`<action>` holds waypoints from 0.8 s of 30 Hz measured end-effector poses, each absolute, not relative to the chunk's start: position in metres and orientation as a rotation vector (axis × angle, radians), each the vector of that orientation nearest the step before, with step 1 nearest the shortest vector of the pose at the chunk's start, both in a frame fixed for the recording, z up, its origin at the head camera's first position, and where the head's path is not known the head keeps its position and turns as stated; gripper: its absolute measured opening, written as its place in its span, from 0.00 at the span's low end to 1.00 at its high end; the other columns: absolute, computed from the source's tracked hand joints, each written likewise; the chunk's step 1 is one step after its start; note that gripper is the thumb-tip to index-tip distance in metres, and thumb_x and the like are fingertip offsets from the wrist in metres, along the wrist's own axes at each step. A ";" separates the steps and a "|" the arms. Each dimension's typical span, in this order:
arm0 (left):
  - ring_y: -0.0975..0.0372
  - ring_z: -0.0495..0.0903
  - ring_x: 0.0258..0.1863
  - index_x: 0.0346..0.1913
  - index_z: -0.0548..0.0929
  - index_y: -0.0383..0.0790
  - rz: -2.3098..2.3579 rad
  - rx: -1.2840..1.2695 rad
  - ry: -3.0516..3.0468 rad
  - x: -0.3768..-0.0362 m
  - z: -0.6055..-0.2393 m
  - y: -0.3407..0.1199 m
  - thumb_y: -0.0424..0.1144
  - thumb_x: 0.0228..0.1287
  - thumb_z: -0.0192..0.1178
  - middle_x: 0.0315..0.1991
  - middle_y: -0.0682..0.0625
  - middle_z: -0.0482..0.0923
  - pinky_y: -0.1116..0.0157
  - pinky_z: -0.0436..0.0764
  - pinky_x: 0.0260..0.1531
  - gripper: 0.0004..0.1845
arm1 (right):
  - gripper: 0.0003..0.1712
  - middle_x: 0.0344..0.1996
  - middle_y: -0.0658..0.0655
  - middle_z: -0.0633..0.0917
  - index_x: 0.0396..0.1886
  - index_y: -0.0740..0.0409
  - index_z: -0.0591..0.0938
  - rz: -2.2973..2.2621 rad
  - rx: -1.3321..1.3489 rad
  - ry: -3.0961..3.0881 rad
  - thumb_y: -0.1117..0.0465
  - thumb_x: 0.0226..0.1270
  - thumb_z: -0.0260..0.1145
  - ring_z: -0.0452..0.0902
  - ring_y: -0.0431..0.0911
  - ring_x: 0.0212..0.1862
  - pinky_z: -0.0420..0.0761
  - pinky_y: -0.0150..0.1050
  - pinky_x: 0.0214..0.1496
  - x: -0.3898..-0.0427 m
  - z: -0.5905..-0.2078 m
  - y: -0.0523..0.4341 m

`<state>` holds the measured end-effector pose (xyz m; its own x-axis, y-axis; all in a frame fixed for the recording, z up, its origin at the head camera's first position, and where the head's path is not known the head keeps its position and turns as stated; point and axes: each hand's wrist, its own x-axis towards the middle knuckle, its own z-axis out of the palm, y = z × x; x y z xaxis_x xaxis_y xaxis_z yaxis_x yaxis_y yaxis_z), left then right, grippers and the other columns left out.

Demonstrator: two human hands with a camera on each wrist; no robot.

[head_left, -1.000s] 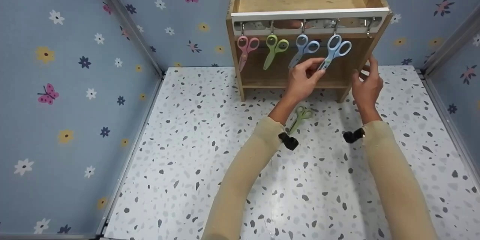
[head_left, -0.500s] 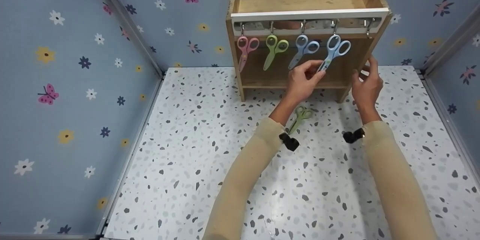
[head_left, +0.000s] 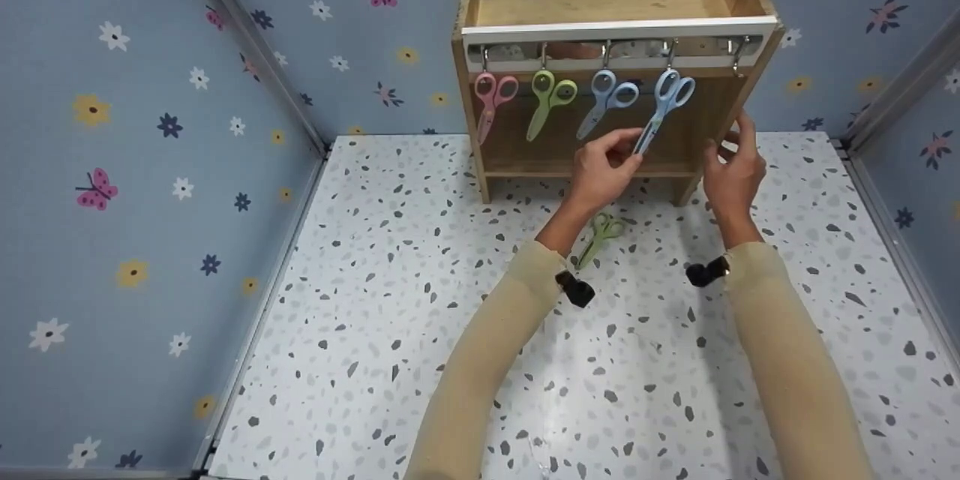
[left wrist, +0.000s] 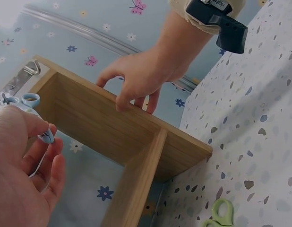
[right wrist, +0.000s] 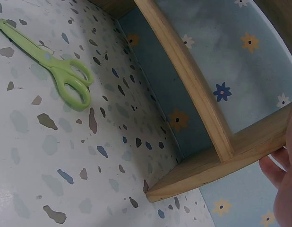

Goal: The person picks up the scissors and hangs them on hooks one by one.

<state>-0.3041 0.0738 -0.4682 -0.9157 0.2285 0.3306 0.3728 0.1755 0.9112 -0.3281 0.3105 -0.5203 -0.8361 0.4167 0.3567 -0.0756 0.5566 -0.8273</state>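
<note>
My left hand [head_left: 602, 174] pinches the blade end of a light blue pair of scissors [head_left: 661, 109] between thumb and fingers. One handle loop of it sits at the fourth hook [head_left: 671, 52] of a wooden rack [head_left: 600, 6]. With my right hand [head_left: 735, 178] I hold the rack's right side panel [left wrist: 113, 97], thumb on one side and fingers on the other. Pink scissors [head_left: 491, 101], green scissors [head_left: 551, 99] and another blue pair [head_left: 606, 99] hang from the hooks to the left. The fifth hook [head_left: 737, 58] bears no scissors.
A second green pair of scissors [head_left: 598, 238] lies on the speckled white tabletop [head_left: 375, 277], in front of the rack near my left wrist. Flower-patterned panels [head_left: 150, 165] stand at the back and sides. The rack's lower shelf bar [right wrist: 193, 80] crosses between its sides.
My left hand has lowered slightly, and the blue scissors' free loop has swung down and left, so the scissors hang a little more upright. My right hand stays in place.
</note>
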 end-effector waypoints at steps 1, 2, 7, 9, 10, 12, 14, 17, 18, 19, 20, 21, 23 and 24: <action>0.64 0.87 0.43 0.67 0.89 0.36 -1.845 -0.595 -2.317 -0.304 -0.469 0.074 0.29 0.78 0.69 0.50 0.39 0.93 0.78 0.81 0.45 0.18 | 0.35 0.76 0.60 0.85 0.88 0.41 0.70 1.239 -0.273 -2.264 0.62 0.88 0.62 0.85 0.55 0.76 0.83 0.54 0.79 -0.328 -0.521 0.311; 0.63 0.87 0.43 0.67 0.89 0.36 -1.843 -0.595 -2.319 -0.304 -0.470 0.073 0.29 0.78 0.69 0.50 0.39 0.93 0.78 0.81 0.46 0.18 | 0.35 0.76 0.59 0.85 0.88 0.40 0.70 1.242 -0.275 -2.264 0.62 0.88 0.62 0.85 0.54 0.76 0.83 0.53 0.79 -0.328 -0.521 0.311; 0.64 0.86 0.44 0.67 0.89 0.35 -1.852 -0.580 -2.325 -0.305 -0.475 0.072 0.29 0.79 0.68 0.51 0.38 0.93 0.79 0.81 0.46 0.18 | 0.35 0.77 0.56 0.85 0.88 0.39 0.70 1.255 -0.280 -2.261 0.62 0.88 0.62 0.85 0.51 0.75 0.84 0.51 0.78 -0.329 -0.520 0.310; 0.66 0.86 0.44 0.67 0.89 0.35 -1.855 -0.569 -2.329 -0.305 -0.477 0.072 0.29 0.79 0.68 0.52 0.38 0.93 0.79 0.81 0.47 0.18 | 0.35 0.77 0.56 0.85 0.88 0.40 0.69 1.257 -0.281 -2.261 0.62 0.88 0.62 0.85 0.51 0.75 0.84 0.50 0.78 -0.329 -0.520 0.310; 0.66 0.86 0.44 0.67 0.89 0.35 -1.859 -0.564 -2.326 -0.305 -0.477 0.072 0.29 0.79 0.68 0.52 0.38 0.93 0.79 0.81 0.47 0.18 | 0.35 0.77 0.56 0.85 0.88 0.40 0.69 1.257 -0.282 -2.262 0.62 0.88 0.62 0.85 0.51 0.75 0.84 0.50 0.78 -0.329 -0.520 0.310; 0.68 0.85 0.44 0.67 0.89 0.35 -1.867 -0.549 -2.323 -0.305 -0.478 0.071 0.29 0.80 0.68 0.53 0.39 0.93 0.79 0.82 0.47 0.17 | 0.35 0.77 0.56 0.85 0.88 0.40 0.69 1.257 -0.281 -2.261 0.63 0.87 0.62 0.85 0.51 0.75 0.84 0.50 0.78 -0.329 -0.521 0.310; 0.68 0.84 0.44 0.67 0.89 0.35 -1.875 -0.528 -2.315 -0.305 -0.479 0.071 0.29 0.80 0.67 0.53 0.38 0.93 0.79 0.82 0.46 0.17 | 0.35 0.77 0.57 0.85 0.88 0.41 0.70 1.258 -0.279 -2.258 0.63 0.87 0.62 0.85 0.51 0.75 0.84 0.51 0.78 -0.329 -0.521 0.310; 0.67 0.84 0.44 0.66 0.89 0.35 -1.864 -0.497 -2.310 -0.305 -0.480 0.071 0.29 0.80 0.67 0.53 0.38 0.92 0.78 0.82 0.46 0.17 | 0.35 0.77 0.57 0.85 0.88 0.40 0.69 1.262 -0.277 -2.258 0.62 0.88 0.62 0.85 0.52 0.75 0.84 0.51 0.78 -0.328 -0.521 0.310; 0.65 0.85 0.45 0.67 0.89 0.35 -1.858 -0.490 -2.308 -0.305 -0.480 0.071 0.29 0.80 0.67 0.53 0.38 0.92 0.78 0.82 0.46 0.17 | 0.35 0.77 0.58 0.85 0.88 0.40 0.69 1.264 -0.277 -2.258 0.62 0.88 0.62 0.85 0.52 0.76 0.84 0.51 0.78 -0.328 -0.521 0.310; 0.63 0.86 0.46 0.67 0.88 0.34 -1.855 -0.488 -2.307 -0.305 -0.480 0.071 0.29 0.79 0.67 0.54 0.38 0.93 0.77 0.82 0.47 0.18 | 0.35 0.77 0.58 0.85 0.88 0.39 0.69 1.264 -0.277 -2.259 0.62 0.88 0.62 0.85 0.53 0.76 0.84 0.51 0.78 -0.328 -0.521 0.310; 0.61 0.87 0.47 0.68 0.88 0.35 -1.852 -0.490 -2.307 -0.305 -0.480 0.071 0.29 0.79 0.68 0.55 0.38 0.93 0.77 0.83 0.49 0.18 | 0.35 0.77 0.58 0.85 0.88 0.39 0.69 1.263 -0.277 -2.259 0.62 0.88 0.62 0.85 0.53 0.76 0.84 0.51 0.78 -0.328 -0.521 0.310; 0.59 0.89 0.49 0.69 0.87 0.34 -1.854 -0.494 -2.306 -0.305 -0.481 0.071 0.28 0.79 0.68 0.56 0.38 0.93 0.76 0.84 0.50 0.19 | 0.35 0.77 0.58 0.85 0.88 0.39 0.69 1.263 -0.278 -2.261 0.62 0.88 0.62 0.85 0.53 0.76 0.84 0.51 0.78 -0.328 -0.521 0.310; 0.55 0.91 0.53 0.71 0.86 0.35 -1.860 -0.506 -2.309 -0.305 -0.482 0.070 0.28 0.78 0.68 0.59 0.38 0.92 0.75 0.85 0.53 0.21 | 0.35 0.77 0.58 0.85 0.88 0.39 0.69 1.260 -0.278 -2.262 0.61 0.88 0.62 0.85 0.52 0.76 0.84 0.51 0.78 -0.328 -0.521 0.309; 0.53 0.91 0.55 0.72 0.85 0.35 -1.866 -0.514 -2.309 -0.305 -0.482 0.070 0.28 0.78 0.68 0.60 0.38 0.92 0.74 0.85 0.55 0.22 | 0.35 0.77 0.57 0.85 0.88 0.39 0.69 1.261 -0.278 -2.261 0.61 0.88 0.62 0.85 0.52 0.76 0.84 0.51 0.78 -0.328 -0.521 0.309</action>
<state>-0.3047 0.0698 -0.4819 -0.9338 0.1815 0.3084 0.3397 0.1779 0.9236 -0.3275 0.3092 -0.5205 -0.8377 0.4204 0.3487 -0.0756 0.5431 -0.8363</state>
